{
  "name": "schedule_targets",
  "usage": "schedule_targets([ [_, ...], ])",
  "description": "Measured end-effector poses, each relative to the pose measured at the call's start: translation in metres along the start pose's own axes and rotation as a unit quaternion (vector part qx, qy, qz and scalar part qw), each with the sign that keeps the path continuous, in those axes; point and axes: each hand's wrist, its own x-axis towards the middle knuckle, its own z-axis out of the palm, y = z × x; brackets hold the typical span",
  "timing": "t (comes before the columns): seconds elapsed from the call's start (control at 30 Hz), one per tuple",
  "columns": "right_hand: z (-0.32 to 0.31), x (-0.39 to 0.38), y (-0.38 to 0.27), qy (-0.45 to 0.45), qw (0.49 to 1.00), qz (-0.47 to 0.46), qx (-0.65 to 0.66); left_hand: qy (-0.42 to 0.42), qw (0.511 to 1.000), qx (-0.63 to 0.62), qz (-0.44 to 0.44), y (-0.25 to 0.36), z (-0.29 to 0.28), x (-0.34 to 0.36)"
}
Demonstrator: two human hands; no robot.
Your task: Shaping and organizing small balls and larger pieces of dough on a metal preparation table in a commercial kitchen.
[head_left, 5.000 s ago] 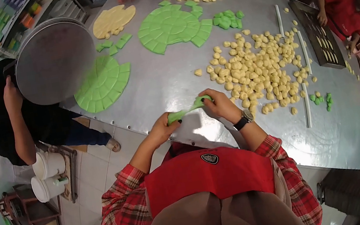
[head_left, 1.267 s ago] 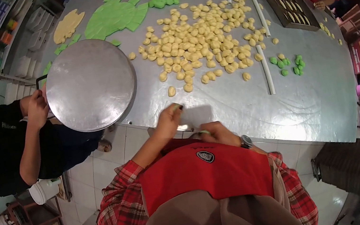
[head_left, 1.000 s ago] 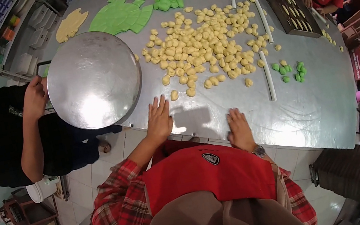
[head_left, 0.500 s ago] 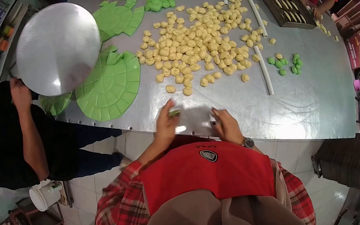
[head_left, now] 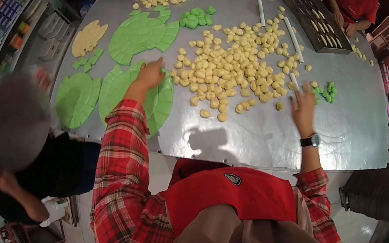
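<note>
My left hand (head_left: 150,75) reaches over a cut round of green dough (head_left: 144,117). Its fingers bend together at the right edge of that round, and whatever they grip is hidden. To the right, my right hand (head_left: 303,110) is open with its fingers spread, over the near end of a white rod (head_left: 294,82) and beside small green dough balls (head_left: 328,92). A wide pile of yellow dough balls (head_left: 231,65) lies between my hands.
A person at the left holds a large round metal tray (head_left: 15,122), blurred. Further cut green rounds (head_left: 143,34) and a yellow one (head_left: 89,38) lie at the far left. At the far right stands a dark baking tray (head_left: 312,17) with yellow strips, by a person in red.
Both hands have parted from the table's near edge: the left went forward-left to the green round, the right to the right. The person at left has lowered and turned the metal tray.
</note>
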Motion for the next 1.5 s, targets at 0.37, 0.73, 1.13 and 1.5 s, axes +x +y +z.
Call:
schedule_targets([
  [0.37, 0.153, 0.128, -0.25, -0.134, 0.922, -0.143, 0.334, -0.082, 0.925, -0.37, -0.029, -0.013, -0.045, -0.048],
  [0.73, 0.184, 0.181, -0.277, -0.275, 0.904, -0.003, 0.328, -0.072, 0.948, -0.309, -0.022, -0.03, -0.055, -0.049],
  [1.13, 0.142, 0.133, -0.218, -0.097, 0.958, 0.043, 0.266, -0.225, 0.919, -0.271, -0.178, -0.136, 0.015, 0.009],
  [1.5, 0.124, 0.058, -0.315, -0.155, 0.895, 0.027, 0.418, -0.375, 0.878, -0.295, -0.014, -0.163, 0.0, 0.019],
])
